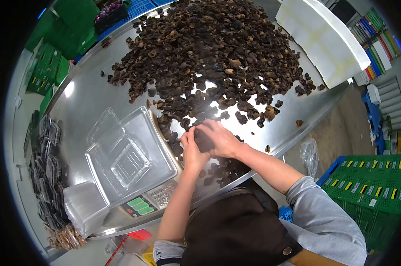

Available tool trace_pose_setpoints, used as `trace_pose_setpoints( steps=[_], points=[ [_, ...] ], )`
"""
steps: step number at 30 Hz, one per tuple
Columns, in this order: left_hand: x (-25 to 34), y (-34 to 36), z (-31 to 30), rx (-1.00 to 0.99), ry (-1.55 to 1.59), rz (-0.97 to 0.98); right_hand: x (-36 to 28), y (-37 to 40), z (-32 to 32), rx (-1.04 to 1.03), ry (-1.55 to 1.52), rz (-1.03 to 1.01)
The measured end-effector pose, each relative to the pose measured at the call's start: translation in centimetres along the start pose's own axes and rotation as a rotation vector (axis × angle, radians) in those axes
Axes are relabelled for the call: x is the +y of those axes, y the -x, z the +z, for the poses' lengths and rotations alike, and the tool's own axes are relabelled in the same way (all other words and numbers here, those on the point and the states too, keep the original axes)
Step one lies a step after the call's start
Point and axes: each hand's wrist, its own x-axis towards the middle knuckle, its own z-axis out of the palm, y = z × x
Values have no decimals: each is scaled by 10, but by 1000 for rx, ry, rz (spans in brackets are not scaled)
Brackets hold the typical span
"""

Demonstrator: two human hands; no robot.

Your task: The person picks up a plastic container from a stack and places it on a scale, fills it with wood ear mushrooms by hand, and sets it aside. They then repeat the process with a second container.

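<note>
Both hands come together over the near side of a steel table, cupped around a dark clump of wood ear mushrooms (203, 142). My left hand (193, 153) closes on the clump from the left, beside the scale's edge. From the right, my right hand (221, 139) curls its fingers over the same clump. Just left of them stands a weighing scale (168, 164) with a steel pan and a green display. An open clear plastic clamshell (129, 163) sits on the pan, its lid folded back. Beyond the hands spreads a large heap of wood ear mushrooms (209, 48).
A stack of clear containers (86, 206) stands left of the scale. Filled packs (45, 173) are piled along the table's left edge. A white foam box (322, 40) borders the heap at the right. Green crates (371, 181) stand on the right.
</note>
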Motion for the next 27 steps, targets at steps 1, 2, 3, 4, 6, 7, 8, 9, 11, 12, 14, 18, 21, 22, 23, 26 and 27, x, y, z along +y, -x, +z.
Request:
trace_pose_setpoints(
  steps=[1, 2, 3, 4, 6, 7, 8, 9, 11, 12, 14, 18, 21, 22, 23, 26, 27],
  points=[
    [0, -4, 1, 11, 89, 12, 4, -2, 2, 1, 5, -9],
    [-7, -7, 9, 66, 157, 60, 10, -2, 3, 32, -100, -37],
    [-10, -8, 15, 105, 216, 103, 15, -2, 4, 58, -205, -66],
    [-14, -10, 20, 47, 414, 71, 19, -1, 4, 77, -286, -47],
    [-4, -7, 14, 2, 578, 40, 16, 1, -3, 52, -386, 1],
    [0, -5, 8, -13, 592, -3, 13, 0, -5, 36, -488, 61],
    [8, 0, 0, 15, 568, 10, 2, -1, -11, 34, -508, 93],
    [15, 5, -11, 43, 543, 22, -10, -5, -17, 67, -504, 36],
    [28, 15, -39, 126, 535, 103, -40, -15, -34, 108, -415, -73],
    [36, 23, -58, 153, 622, 135, -61, -23, -41, 130, -440, -126],
    [41, 37, -97, 261, 634, 216, -106, -41, -46, 167, -487, -257],
    [29, 70, -181, 492, 519, 233, -182, -89, -15, 147, -610, -528],
    [-27, 80, -211, 591, 481, 181, -208, -114, 36, 37, -743, -572],
    [-46, 81, -215, 538, 431, 152, -207, -118, 52, 23, -640, -588],
    [-64, 82, -218, 488, 382, 121, -202, -119, 66, 4, -538, -602],
    [-77, 86, -219, 288, 85, -67, -199, -109, 79, -43, -135, -540],
    [-76, 87, -216, 322, -48, -25, -200, -106, 79, -58, -19, -520]
  ],
)
